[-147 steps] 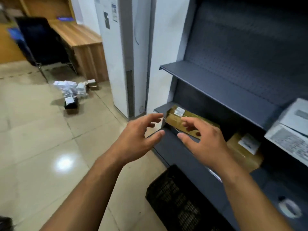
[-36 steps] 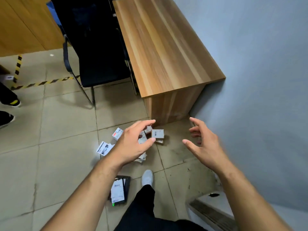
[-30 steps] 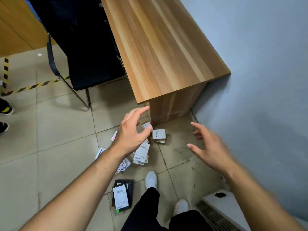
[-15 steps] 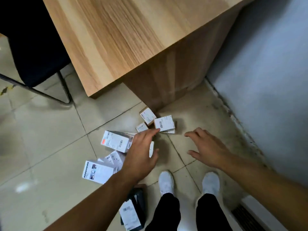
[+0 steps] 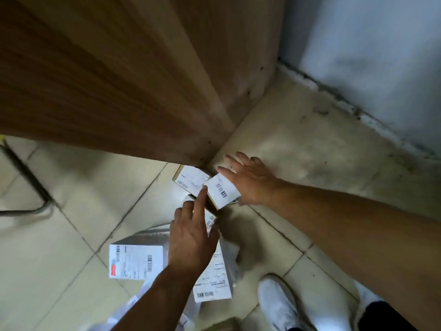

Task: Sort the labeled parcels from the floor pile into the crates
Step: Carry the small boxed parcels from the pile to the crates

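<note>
Two hands are engaged on one item, with neither closed around it.

Left hand (image 5: pixel 191 237): the index finger is extended and its tip is laid on the near-left edge of the small labelled parcel (image 5: pixel 223 191). The other fingers are loosely bent and nothing is held.

Right hand (image 5: pixel 251 183): the fingers are straight and spread, and the palm is pressed to the parcel's right side. Whether the thumb is tucked beneath cannot be told.

Small labelled parcel: it sits tilted, barcode label up, on the floor pile just beside the foot of the wooden counter (image 5: pixel 119 80). No crates are in view.

Also listed in the pile:
- a second small parcel (image 5: pixel 191 179), touching the first from behind
- a larger box (image 5: pixel 136 261) with a red-marked label, left of the left wrist
- a flat white parcel (image 5: pixel 213 283), partly covered by the left hand

Risks, as judged:
- The parcel is only squeezed between a fingertip and a palm, so it may slip or spin out if lifted before fingers are wrapped round it.
- The neighbouring parcel may be dragged along or pushed under the counter.
- Knuckles may be knocked on the counter's corner.
- The flat parcel lies near the white shoes (image 5: pixel 279 304) and may be trodden on.

Surface and room: the floor (image 5: pixel 310 151) is beige tile with dark grout, grimy along a grey-blue wall (image 5: pixel 370 56). A dark metal frame (image 5: pixel 28 177) appears at the left, blurred.
</note>
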The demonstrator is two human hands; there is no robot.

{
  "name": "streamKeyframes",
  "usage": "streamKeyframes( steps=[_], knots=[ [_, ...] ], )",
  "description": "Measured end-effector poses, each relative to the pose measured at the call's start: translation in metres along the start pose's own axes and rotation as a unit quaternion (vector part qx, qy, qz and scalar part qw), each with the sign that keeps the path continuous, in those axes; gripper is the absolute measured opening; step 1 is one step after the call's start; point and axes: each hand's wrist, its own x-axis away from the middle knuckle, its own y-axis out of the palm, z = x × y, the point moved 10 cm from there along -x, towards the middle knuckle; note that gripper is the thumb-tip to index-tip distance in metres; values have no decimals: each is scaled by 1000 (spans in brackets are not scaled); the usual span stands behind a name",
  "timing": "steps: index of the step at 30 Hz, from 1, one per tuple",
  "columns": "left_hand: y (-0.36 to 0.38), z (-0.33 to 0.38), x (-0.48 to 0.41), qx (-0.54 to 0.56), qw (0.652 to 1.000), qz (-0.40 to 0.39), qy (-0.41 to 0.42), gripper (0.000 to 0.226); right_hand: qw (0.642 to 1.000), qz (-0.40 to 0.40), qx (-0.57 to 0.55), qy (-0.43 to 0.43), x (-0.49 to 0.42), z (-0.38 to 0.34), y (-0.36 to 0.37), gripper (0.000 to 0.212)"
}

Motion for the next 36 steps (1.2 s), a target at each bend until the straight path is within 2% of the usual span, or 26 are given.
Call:
streamKeyframes(
  steps=[2, 5, 10, 13, 18, 23, 26, 29, 32, 36],
  knots=[
    [24, -5, -10, -35, 999, -18, -6, 98, 1000, 0, 24, 1, -12, 4, 22, 124],
    [59, -3, -19, -56, 997, -42, -21, 98, 999, 32, 31, 1, -13, 17, 34, 111],
    [82, 13, -44, -17, 999, -19, -45, 80, 985, 146, -67, 66, 27, 84, -2, 117],
    [102, 22, -71, -83, 994, -69, -3, 95, 971, 196, -82, 108, 63, 146, -19, 118],
    [166, 19, -92, -194, 955, -220, 39, 121, 974, 178, -61, 128, 102, 202, -10, 118],
    [186, 18, -106, -204, 960, -191, 13, 121, 976, 167, -83, 112, 130, 211, 13, 115],
    [174, 30, -112, -202, 967, -153, 18, 112, 972, 158, -113, 135, 150, 205, 21, 110],
    [136, 47, -95, -141, 983, -119, -11, 102, 965, 160, -154, 143, 173, 185, 6, 109],
    [71, 66, -56, -36, 994, -78, -66, 101, 953, 170, -181, 171, 203, 159, -34, 112],
    [-39, 88, 26, 65, 989, -39, -127, 97, 939, 150, -235, 203, 259, 108, -98, 116]
  ],
)
